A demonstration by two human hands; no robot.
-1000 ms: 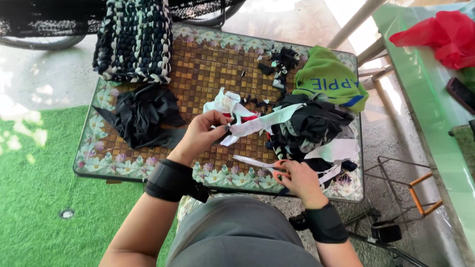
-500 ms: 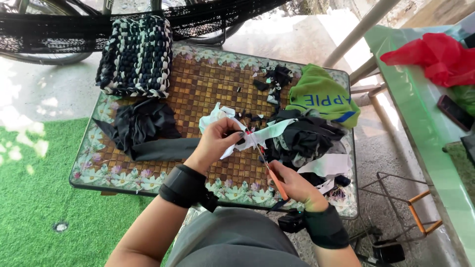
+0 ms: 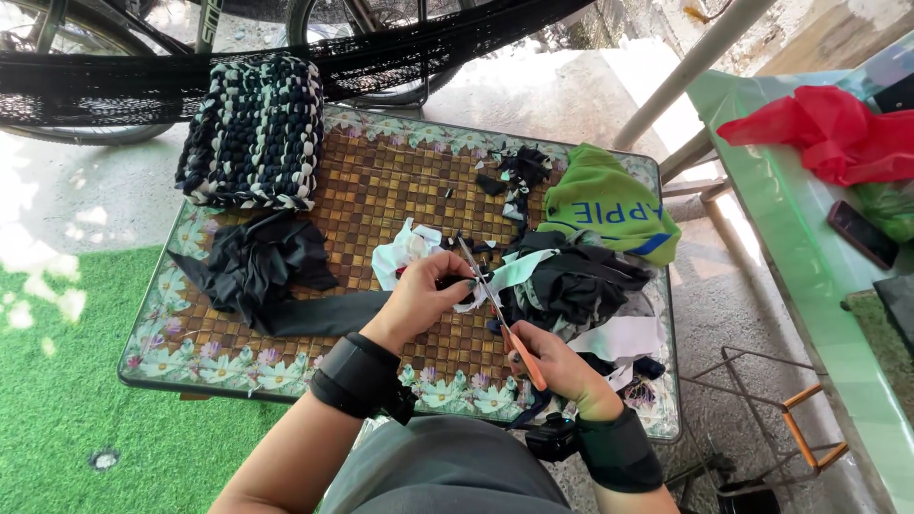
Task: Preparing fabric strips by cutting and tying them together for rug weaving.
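Two hands work over the middle of the tiled worktop point(image 3: 286, 324). The left hand point(image 3: 428, 295) pinches one end of a pale fabric strip point(image 3: 519, 269), fingers closed on it, just beside the scissors point(image 3: 490, 305). The right hand point(image 3: 552, 362) grips the orange scissor handles, blades angled up across the strip.

The strip looks light, limp and thin — likely to sag or twist unless held taut, so the best hold is near the cut line, pinched flat close to the blades. The scissors are stiff and sharp-tipped.

Right of the scissors lies a dark fabric pile point(image 3: 571, 286), and beyond it a green garment point(image 3: 609, 200) with white lettering and a blue stripe on its front. Left of the scissors sits a crumpled black cloth point(image 3: 257, 266); above that, a woven black-and-white mat point(image 3: 252, 128). Small scraps point(image 3: 519, 171) lie scattered above the scissors.
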